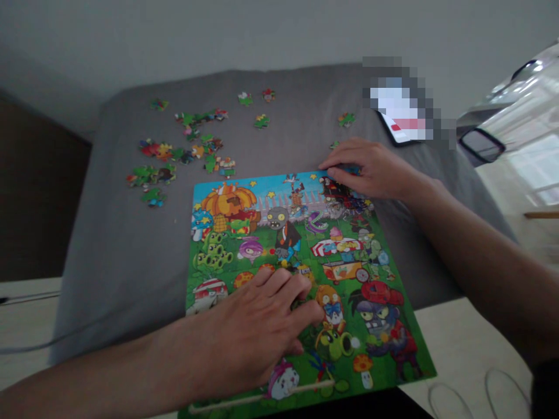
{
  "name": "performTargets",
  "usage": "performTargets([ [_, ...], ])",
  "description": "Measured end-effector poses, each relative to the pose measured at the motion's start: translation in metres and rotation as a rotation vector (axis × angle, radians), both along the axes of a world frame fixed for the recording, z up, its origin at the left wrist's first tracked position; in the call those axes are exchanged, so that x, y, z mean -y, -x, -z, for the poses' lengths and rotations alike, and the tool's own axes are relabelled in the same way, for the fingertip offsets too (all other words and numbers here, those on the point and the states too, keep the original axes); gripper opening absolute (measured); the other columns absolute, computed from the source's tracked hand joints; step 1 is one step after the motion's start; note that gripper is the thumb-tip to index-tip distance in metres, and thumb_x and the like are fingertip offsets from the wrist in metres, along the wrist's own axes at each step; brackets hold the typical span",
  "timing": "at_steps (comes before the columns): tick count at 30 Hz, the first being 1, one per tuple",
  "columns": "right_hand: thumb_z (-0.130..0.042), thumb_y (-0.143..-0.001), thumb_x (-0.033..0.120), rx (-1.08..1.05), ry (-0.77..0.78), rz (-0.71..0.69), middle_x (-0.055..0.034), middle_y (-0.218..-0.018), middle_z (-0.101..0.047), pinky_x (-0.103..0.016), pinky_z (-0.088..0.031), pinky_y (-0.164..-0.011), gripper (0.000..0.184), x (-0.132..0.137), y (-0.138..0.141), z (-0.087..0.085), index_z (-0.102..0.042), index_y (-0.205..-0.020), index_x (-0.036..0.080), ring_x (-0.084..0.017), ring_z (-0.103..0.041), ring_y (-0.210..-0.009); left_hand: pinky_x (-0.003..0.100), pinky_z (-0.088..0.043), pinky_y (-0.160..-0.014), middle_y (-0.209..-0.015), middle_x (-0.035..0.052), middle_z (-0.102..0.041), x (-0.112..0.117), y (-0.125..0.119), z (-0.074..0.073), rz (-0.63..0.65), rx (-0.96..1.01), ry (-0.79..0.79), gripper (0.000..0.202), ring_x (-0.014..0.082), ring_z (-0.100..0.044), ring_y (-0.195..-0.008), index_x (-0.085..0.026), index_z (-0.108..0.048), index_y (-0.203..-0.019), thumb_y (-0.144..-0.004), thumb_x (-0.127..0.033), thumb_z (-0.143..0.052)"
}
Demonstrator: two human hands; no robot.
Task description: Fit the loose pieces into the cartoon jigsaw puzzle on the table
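A colourful cartoon puzzle board point(288, 233) lies tilted toward me, with zombies, plants and a pumpkin printed on it. My left hand point(266, 320) rests on its lower middle, fingers bent and spread apart, covering part of the picture. At the top right edge of the board, my right hand point(371, 169) has its thumb against the rim and its fingers just beyond it. A pale cord point(262, 398) runs across the bottom of the board. Close to the right fingertips lies a small green puzzle piece point(334, 145).
Several loose puzzle pieces point(192, 148) are scattered over the grey cloth point(140, 250) at the upper left. Another piece point(346, 120) lies near a lit phone point(399, 116), partly pixelated. A cable point(65, 340) crosses the left side; a wall stands behind.
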State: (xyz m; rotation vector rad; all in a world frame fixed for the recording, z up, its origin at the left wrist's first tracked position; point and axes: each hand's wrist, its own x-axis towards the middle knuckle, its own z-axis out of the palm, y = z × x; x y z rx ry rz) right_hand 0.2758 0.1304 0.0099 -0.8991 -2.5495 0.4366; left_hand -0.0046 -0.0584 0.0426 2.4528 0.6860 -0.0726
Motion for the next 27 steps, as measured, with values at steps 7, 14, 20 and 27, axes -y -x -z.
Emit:
performTargets([
  [7,-0.052,-0.101,0.032,-0.007,-0.009,-0.009,-0.0066,-0.106,-0.077,-0.045,-0.053,-0.101,0.026,0.001,0.002,0.0,-0.076,-0.107,0.027,-0.025,-0.069,-0.105,0.042,-0.038,-0.089,-0.131,0.0073,-0.056,-0.003,-0.002,-0.003,-0.019,-0.016,0.02,0.034,0.0275,-0.05,-0.111,-0.025,-0.051,-0.124,-0.094,-0.024,-0.068],
  [14,-0.053,-0.101,0.03,-0.06,-0.071,-0.039,-0.007,-0.1,-0.078,-0.044,-0.059,-0.091,0.023,-0.001,0.004,0.009,-0.076,-0.105,0.024,-0.024,-0.072,-0.097,0.036,-0.047,-0.081,-0.123,0.0073,-0.061,-0.014,-0.004,-0.012,0.026,0.055,-0.074,0.043,0.0246,-0.055,-0.108,-0.021,-0.055,-0.122,-0.09,-0.039,-0.078],
  [20,-0.056,-0.1,0.033,-0.108,-0.03,-0.005,-0.0073,-0.101,-0.078,-0.049,-0.062,-0.09,0.023,-0.002,0.002,0.021,-0.077,-0.105,0.028,-0.028,-0.074,-0.097,0.036,-0.051,-0.093,-0.129,0.0036,-0.066,-0.02,-0.003,-0.009,0.055,0.117,-0.256,0.019,0.0207,-0.061,-0.108,-0.024,-0.064,-0.122,-0.105,-0.029,-0.057],
  [27,-0.057,-0.098,0.035,-0.153,-0.005,0.01,-0.0075,-0.101,-0.079,-0.05,-0.065,-0.086,0.023,-0.001,0.003,0.022,-0.078,-0.106,0.031,-0.031,-0.076,-0.098,0.047,-0.037,-0.116,-0.129,0.005,-0.062,-0.103,0.073,-0.013,-0.669,-0.017,-0.377,0.021,0.0236,-0.05,-0.126,-0.027,-0.069,-0.117,-0.103,-0.033,-0.055],
])
